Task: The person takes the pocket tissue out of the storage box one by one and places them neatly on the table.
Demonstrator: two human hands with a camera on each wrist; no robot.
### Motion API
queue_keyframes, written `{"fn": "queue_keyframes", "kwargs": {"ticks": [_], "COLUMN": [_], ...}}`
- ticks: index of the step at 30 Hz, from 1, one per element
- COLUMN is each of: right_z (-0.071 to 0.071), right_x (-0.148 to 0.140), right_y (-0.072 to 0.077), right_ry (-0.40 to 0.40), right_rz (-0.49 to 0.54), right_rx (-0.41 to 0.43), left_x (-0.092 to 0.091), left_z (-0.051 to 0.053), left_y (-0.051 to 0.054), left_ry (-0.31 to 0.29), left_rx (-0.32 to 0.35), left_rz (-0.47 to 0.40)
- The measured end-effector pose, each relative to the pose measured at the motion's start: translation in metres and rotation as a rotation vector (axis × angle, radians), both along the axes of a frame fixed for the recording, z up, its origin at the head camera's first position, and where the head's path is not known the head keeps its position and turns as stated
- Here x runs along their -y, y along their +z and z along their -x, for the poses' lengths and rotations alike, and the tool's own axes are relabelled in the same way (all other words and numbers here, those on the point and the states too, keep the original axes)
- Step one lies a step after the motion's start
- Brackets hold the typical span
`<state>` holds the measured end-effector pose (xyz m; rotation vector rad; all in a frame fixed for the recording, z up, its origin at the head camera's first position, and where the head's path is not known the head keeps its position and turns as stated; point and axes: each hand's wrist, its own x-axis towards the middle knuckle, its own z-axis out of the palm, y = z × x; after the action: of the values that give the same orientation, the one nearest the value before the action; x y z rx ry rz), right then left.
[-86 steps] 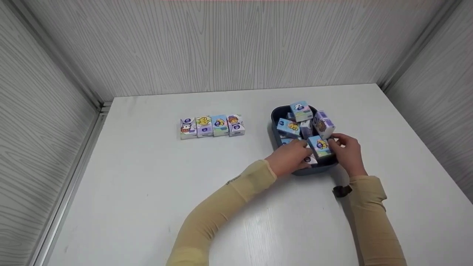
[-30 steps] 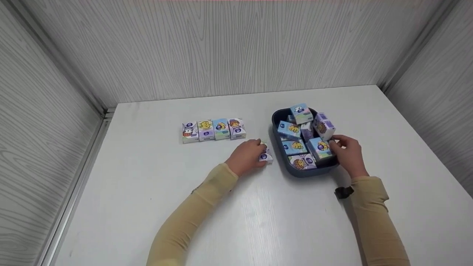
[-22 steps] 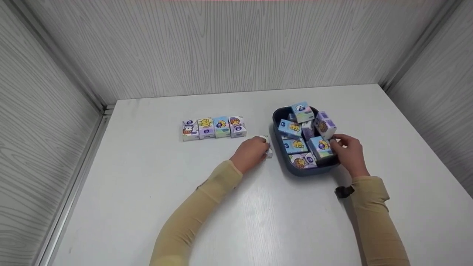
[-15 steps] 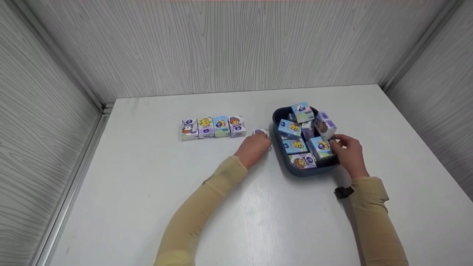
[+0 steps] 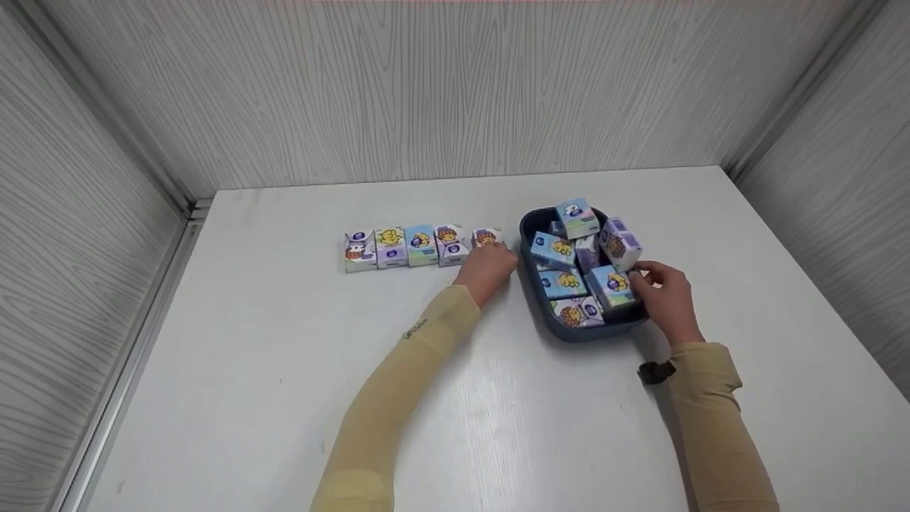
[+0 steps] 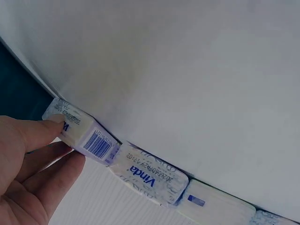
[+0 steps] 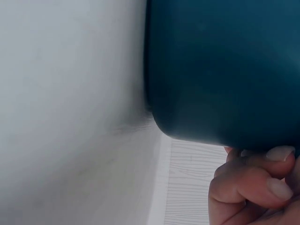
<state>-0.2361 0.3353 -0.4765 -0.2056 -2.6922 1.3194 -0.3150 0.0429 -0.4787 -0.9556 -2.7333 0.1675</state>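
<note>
At the right end of a row of small tissue packs (image 5: 391,247), my left hand (image 5: 488,270) pinches another tissue pack (image 5: 487,236). In the left wrist view, the thumb presses this pack's (image 6: 89,137) printed side, and the fingers lie along its other side. Its barcode end is close to the neighbouring pack (image 6: 147,174). In the head view, a small gap shows between the two. My right hand (image 5: 667,297) grips the rim of a dark blue tub (image 5: 547,313) at its near right side. Its curled fingers (image 7: 248,185) show against the tub's outer wall in the right wrist view.
Several more tissue packs fill the tub, one blue pack (image 5: 577,217) propped high at its back and a purple one (image 5: 620,243) leaning on the right rim. White table (image 5: 284,370) surrounds everything, with grey wood-grain panels (image 5: 455,85) behind and at the sides.
My left hand has come out of the tub with a tissue pack, lowered it to the table on the left, then slid it away toward the row's end. My right hand stays at the tub.
</note>
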Motion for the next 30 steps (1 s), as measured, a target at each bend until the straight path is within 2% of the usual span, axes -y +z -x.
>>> {"fn": "queue_keyframes", "kwargs": {"ticks": [6,12,15,21,23,30], "right_z": [0.000,-0.001,-0.001,0.000,0.000,0.000], "right_x": [0.001,0.001,0.001,0.001,0.000,0.001], "right_y": [-0.001,0.001,0.001,0.000,-0.001,0.000], "right_ry": [-0.002,-0.012,-0.010,0.000,-0.001,-0.019], "right_rz": [0.012,0.018,0.013,-0.009,-0.013,-0.006], "right_rx": [0.022,0.046,0.036,-0.022,-0.034,0.000], "left_x": [0.005,0.009,0.012,0.012,0.012,0.008], "left_z": [0.001,0.002,0.002,0.002,0.002,-0.001], "left_y": [-0.001,-0.001,0.000,0.000,0.001,0.009], "left_ry": [0.028,0.059,0.065,0.077,0.083,0.090], "left_rx": [0.027,0.002,-0.011,0.004,0.005,0.024], "left_rz": [0.003,-0.029,-0.039,-0.062,-0.069,-0.057]}}
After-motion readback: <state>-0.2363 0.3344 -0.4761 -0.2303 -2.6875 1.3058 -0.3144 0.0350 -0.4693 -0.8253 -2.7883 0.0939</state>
